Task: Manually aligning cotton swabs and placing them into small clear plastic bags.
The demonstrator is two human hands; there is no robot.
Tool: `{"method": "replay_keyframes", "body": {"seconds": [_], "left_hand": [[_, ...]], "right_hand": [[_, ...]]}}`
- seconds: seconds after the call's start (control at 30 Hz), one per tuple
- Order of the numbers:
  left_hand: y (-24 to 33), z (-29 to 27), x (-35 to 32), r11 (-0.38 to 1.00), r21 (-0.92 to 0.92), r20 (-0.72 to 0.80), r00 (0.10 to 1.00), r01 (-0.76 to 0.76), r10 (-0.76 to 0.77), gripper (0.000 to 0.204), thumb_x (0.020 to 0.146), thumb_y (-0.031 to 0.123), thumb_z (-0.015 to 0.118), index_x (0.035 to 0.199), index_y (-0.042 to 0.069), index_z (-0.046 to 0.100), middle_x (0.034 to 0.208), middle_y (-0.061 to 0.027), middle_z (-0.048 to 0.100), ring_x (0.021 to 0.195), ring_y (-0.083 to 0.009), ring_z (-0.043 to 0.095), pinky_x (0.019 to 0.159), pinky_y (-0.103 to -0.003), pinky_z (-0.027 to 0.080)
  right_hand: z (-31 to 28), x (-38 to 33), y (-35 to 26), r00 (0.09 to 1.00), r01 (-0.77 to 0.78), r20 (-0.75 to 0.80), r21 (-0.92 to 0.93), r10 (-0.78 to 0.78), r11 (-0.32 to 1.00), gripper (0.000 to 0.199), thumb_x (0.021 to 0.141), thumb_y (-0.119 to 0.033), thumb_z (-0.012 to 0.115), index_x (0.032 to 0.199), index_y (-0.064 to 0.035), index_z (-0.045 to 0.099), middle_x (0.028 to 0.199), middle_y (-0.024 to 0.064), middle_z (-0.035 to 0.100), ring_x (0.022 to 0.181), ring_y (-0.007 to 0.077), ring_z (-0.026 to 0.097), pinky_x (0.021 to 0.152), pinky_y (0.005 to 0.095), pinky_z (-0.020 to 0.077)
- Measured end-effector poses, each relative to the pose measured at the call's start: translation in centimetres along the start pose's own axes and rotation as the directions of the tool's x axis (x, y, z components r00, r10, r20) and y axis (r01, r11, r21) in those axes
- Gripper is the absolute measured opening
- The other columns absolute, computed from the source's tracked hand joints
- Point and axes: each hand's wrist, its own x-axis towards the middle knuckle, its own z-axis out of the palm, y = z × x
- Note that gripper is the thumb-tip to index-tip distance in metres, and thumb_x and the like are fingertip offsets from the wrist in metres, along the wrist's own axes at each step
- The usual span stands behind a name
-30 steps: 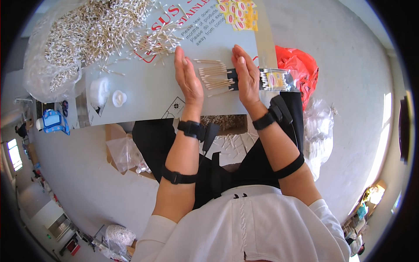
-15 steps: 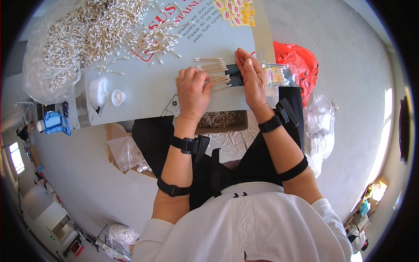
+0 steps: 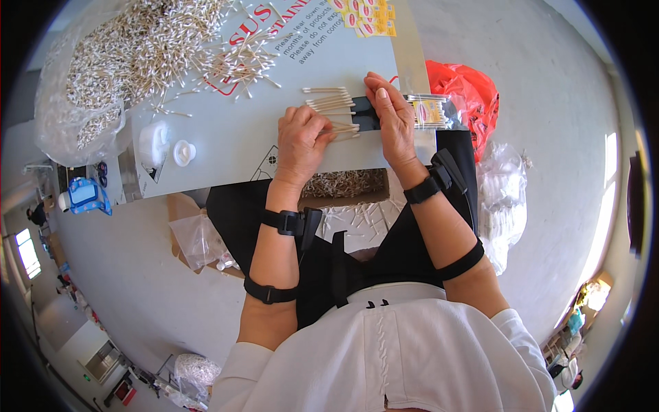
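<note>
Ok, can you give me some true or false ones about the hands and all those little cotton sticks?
1. Both hands rest on the grey board. True.
2. The left hand holds scissors. False: its fingers lie on a row of cotton swabs.
3. A big heap of cotton swabs lies at the far left. True.
4. The bag on the right is blue. False: the plastic bag is red.
5. The right hand is lifted high. False: it presses flat on the board.

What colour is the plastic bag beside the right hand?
Red-orange plastic bag, just past the right hand; shows best in the head view.
</note>
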Motion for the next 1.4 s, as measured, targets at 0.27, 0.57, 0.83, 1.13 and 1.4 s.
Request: {"method": "replay_keyframes", "body": {"seconds": [0.27,0.57,0.83,1.13,1.4], "left_hand": [[0.5,0.1,0.3,0.998,0.044,0.004,0.999,0.038,-0.039,0.023,0.064,0.006,0.079,0.082,0.012,0.066,0.084,0.0011,0.058,0.088,-0.0229,0.054,0.081,-0.037,0.041],[0.3,0.3,0.2,1.0,0.012,-0.019,1.0,0.024,-0.024,0.019,0.066,0.003,0.075,0.075,0.008,0.06,0.083,-0.0012,0.057,0.087,-0.0252,0.054,0.08,-0.038,0.041],[0.0,-0.4,-0.2,0.999,-0.032,0.043,0.999,0.004,-0.003,0.018,0.067,0.005,0.075,0.074,0.009,0.058,0.083,-0.0012,0.055,0.088,-0.0247,0.052,0.081,-0.038,0.04],[0.3,-0.3,-0.4,0.998,0.049,-0.006,1.0,0.029,-0.029,0.016,0.068,0.007,0.074,0.076,0.008,0.06,0.082,-0.0023,0.057,0.087,-0.0252,0.053,0.079,-0.037,0.041],[0.2,-0.4,-0.6,0.999,0.037,0.007,1.0,-0.005,0.005,0.015,0.069,0.008,0.073,0.076,0.009,0.06,0.081,-0.0019,0.057,0.087,-0.0247,0.053,0.079,-0.038,0.04]], "right_hand": [[-0.2,-0.3,0.1,0.999,0.044,-0.001,-0.118,-0.045,0.992,0.022,0.096,-0.012,0.059,0.112,0.0025,0.063,0.126,0.0088,0.059,0.107,0.0146,0.057,0.094,0.0267,0.0459],[-0.6,0.4,-0.9,0.975,0.186,0.203,-0.541,-0.087,0.82,0.007,0.077,0.002,0.069,0.084,0.0012,0.067,0.081,0.0064,0.061,0.067,0.0126,0.058,0.061,0.0268,0.0473],[-1.0,0.1,-1.1,0.982,0.148,0.175,-0.519,-0.064,0.842,0.006,0.075,0.001,0.07,0.079,-0.0001,0.066,0.079,0.0065,0.06,0.065,0.0131,0.056,0.059,0.0276,0.046],[-0.5,1.5,-2.3,0.958,0.201,0.287,-0.704,0.014,0.681,0.009,0.071,-0.01,0.072,0.078,-0.0054,0.069,0.074,0.0104,0.059,0.066,0.0258,0.06,0.061,0.0355,0.047],[1.2,1.7,-2.7,0.857,0.44,0.515,-0.758,0.028,0.482,0.009,0.073,-0.007,0.072,0.073,-0.0029,0.063,0.078,0.0094,0.056,0.069,0.0278,0.06,0.06,0.0365,0.0465]]}}
